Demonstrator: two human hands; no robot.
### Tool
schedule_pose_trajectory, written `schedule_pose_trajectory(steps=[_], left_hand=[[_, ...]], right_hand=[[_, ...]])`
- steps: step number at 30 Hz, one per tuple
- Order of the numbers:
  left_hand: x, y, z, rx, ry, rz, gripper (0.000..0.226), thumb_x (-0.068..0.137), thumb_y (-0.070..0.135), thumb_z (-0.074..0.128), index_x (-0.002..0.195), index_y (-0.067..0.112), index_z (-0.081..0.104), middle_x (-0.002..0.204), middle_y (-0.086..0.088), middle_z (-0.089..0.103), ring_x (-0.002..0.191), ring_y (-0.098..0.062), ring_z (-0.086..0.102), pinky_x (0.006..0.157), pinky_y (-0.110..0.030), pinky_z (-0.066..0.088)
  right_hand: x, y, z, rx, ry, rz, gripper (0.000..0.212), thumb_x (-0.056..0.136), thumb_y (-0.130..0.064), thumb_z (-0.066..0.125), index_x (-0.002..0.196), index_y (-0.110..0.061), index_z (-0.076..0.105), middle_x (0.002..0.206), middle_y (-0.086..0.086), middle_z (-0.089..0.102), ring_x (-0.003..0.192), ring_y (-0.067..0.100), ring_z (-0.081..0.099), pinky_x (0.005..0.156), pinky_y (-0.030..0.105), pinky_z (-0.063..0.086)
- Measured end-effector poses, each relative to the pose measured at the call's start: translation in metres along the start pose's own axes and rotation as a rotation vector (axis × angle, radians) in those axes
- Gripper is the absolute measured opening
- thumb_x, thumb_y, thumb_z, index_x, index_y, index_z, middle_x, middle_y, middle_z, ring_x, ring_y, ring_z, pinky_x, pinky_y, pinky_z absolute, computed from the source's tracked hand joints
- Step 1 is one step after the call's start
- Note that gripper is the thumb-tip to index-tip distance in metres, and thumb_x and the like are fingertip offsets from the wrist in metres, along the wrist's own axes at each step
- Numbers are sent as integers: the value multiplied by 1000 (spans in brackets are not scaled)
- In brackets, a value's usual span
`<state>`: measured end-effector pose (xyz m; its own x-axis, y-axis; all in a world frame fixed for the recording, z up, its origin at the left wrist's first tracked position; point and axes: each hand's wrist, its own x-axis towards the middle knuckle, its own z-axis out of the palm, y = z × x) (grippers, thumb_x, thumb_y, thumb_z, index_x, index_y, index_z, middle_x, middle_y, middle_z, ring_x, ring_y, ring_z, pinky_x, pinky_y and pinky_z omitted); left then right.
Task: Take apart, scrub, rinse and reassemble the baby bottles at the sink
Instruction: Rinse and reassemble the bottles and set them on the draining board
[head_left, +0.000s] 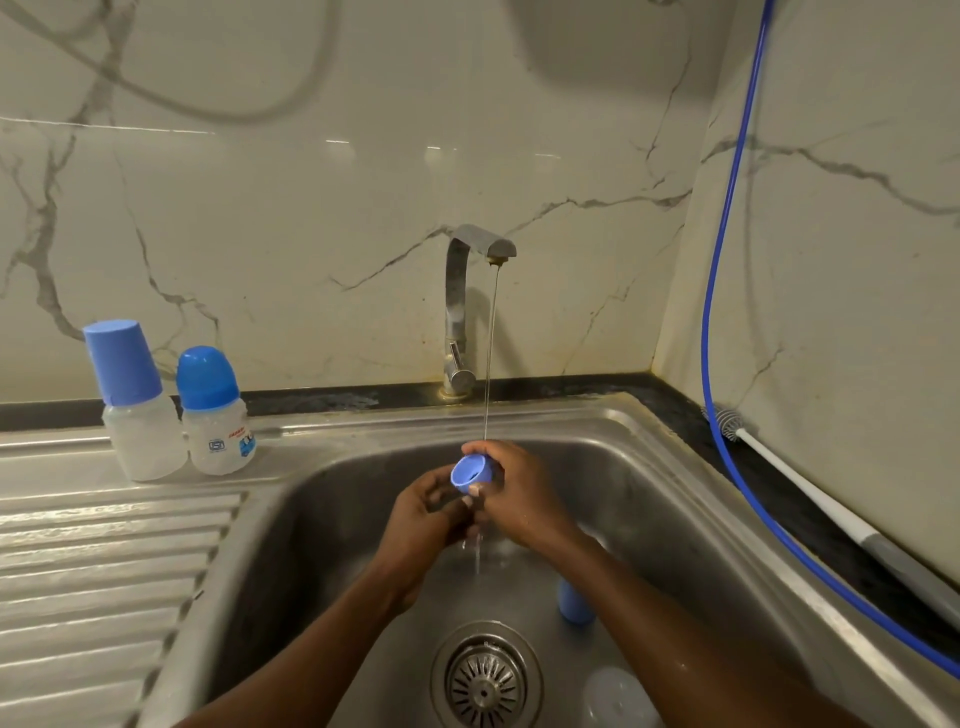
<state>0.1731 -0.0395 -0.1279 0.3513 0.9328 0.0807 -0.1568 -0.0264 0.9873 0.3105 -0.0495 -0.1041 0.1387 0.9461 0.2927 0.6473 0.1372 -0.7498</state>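
The grey stainless-steel sink has a dull brushed finish. The curved metal tap is shiny but spotted. White veined wall tiles look glossy. The tall frosted plastic baby bottle and small blue plastic cap are smooth.

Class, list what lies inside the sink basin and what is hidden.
Drain strainer, a blue piece and a clear bottle, both partly behind the right forearm; the right hand holds a blue cap above.

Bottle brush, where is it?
In the head view the bottle brush lies on the dark counter right of the sink, next to the blue hose, bristles toward the back corner.
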Motion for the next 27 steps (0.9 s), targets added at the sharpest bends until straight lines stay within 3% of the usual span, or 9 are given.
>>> schedule_pose_trajectory(steps=[6, 8, 10, 12, 14, 17, 20, 22, 27], left_hand=[[-1, 0, 1, -22, 29, -49, 33, 90, -10, 57, 118, 7, 56, 96, -11, 75, 80, -22, 74, 70, -31, 60], [-2, 0, 3, -19, 40, -31, 33, 89, -9, 59, 118, 7, 55, 95, -12, 75, 76, -22, 73, 68, -30, 60], [-2, 1, 4, 1, 28, -16, 30, 93, -1, 60, 120, 11, 57, 96, -13, 75, 76, -24, 72, 70, -33, 60], [-3, 1, 5, 23, -22, -6, 26, 97, 7, 57, 122, 12, 59, 97, -14, 75, 79, -26, 72, 75, -37, 61], [-3, 0, 4, 33, -59, -3, 26, 98, 8, 56, 123, 12, 61, 101, -12, 76, 88, -27, 73, 78, -35, 60], [-2, 1, 2, 33, -84, -13, 31, 96, 2, 56, 124, 13, 62, 106, -10, 75, 100, -27, 72, 88, -36, 58], [0, 1, 2, 52, -82, -9, 38, 94, -3, 56, 124, 18, 64, 109, -6, 75, 104, -24, 70, 94, -38, 56], [1, 0, 1, 72, -83, -3, 42, 95, -5, 52, 123, 23, 65, 111, -3, 74, 106, -20, 70, 94, -36, 56], [1, -3, 1, 75, -94, 18, 46, 93, -8, 54, 124, 24, 63, 112, -2, 74, 106, -20, 70, 91, -35, 57]], right_hand=[[0, -3, 0, 65, -8, 47, 29, 100, -14, 47, 126, -15, 60, 123, 8, 62, 102, 21, 59, 93, 39, 53], [-1, -2, 2, 44, -27, 57, 31, 103, -19, 42, 128, -14, 59, 124, 7, 62, 107, 22, 60, 96, 36, 49], [-3, 2, 3, 30, -3, 64, 30, 104, -24, 41, 125, -18, 61, 122, 0, 64, 108, 16, 60, 90, 21, 48], [-4, 3, -1, -11, 58, 100, 29, 103, -29, 42, 122, -22, 62, 119, -4, 65, 105, 12, 60, 87, 19, 48], [-1, 4, -7, -1, 99, 145, 27, 102, -29, 45, 116, -19, 66, 113, 0, 68, 98, 17, 63, 87, 30, 52], [0, 1, -8, 83, 55, 212, 22, 97, -30, 56, 109, -16, 68, 102, 6, 70, 82, 23, 67, 74, 35, 59], [-1, -3, -9, 46, -26, 152, 33, 86, -33, 71, 115, -17, 68, 108, 2, 70, 96, 18, 66, 83, 30, 56], [-2, -5, -9, -7, -67, 100, 36, 78, -32, 79, 108, -14, 70, 104, 4, 70, 96, 18, 64, 86, 31, 54], [-1, 3, -13, -161, -18, 50, 37, 85, -26, 73, 119, -14, 66, 116, 10, 64, 104, 19, 58, 83, 19, 45]])
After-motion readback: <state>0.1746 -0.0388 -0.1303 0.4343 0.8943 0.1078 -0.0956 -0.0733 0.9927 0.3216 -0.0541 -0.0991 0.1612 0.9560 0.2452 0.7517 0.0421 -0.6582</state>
